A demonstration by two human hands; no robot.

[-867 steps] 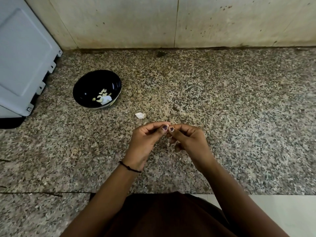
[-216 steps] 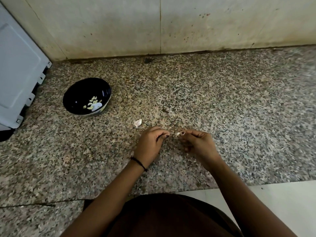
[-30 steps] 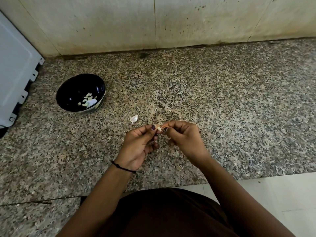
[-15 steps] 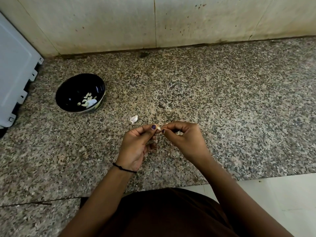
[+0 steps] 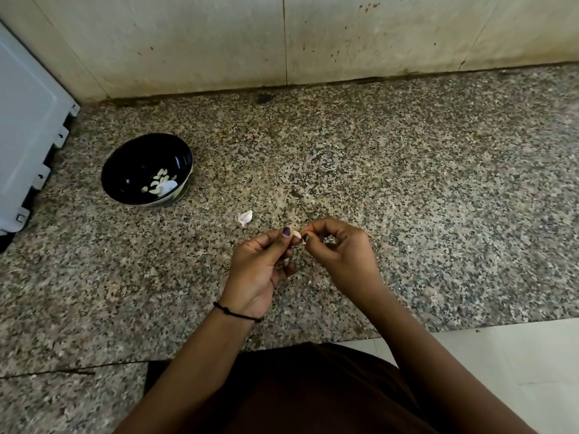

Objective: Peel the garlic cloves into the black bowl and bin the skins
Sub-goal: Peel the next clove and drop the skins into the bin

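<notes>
Where the speckled granite tabletop point(image 5: 407, 183) fills most of the view, it is bounded at the far side by a stained pale wall point(image 5: 188, 42), and a grey-white panel point(image 5: 25, 136) is seen leaning in at the far left. At the near edge a dark garment point(image 5: 297, 386) is seen between the forearms, with pale floor point(image 5: 517, 355) to the right of it.

A black bowl point(image 5: 125, 170) is set on the tabletop at the left, just beside the panel and well apart from the hands. Several peeled cloves point(image 5: 159, 180) are gathered in its bottom, towards its right side.

Both hands are held together above the middle of the tabletop. The left hand point(image 5: 257, 267) is turned palm up, a thin black cord point(image 5: 235, 313) being worn at its wrist. The right hand point(image 5: 341, 249) is shown with its fingers curled inwards.

A white garlic piece point(image 5: 245, 217) is left lying on the tabletop just beyond the left hand, between the hands and the bowl; whether it is a whole clove or only skin cannot be told.

A small garlic clove point(image 5: 296, 234) is pinched between the two hands: its left end is gripped by the left thumb and forefinger, and its right end is nipped by the right thumb and fingertip. It is held clear of the tabletop, far to the right of the bowl.
</notes>
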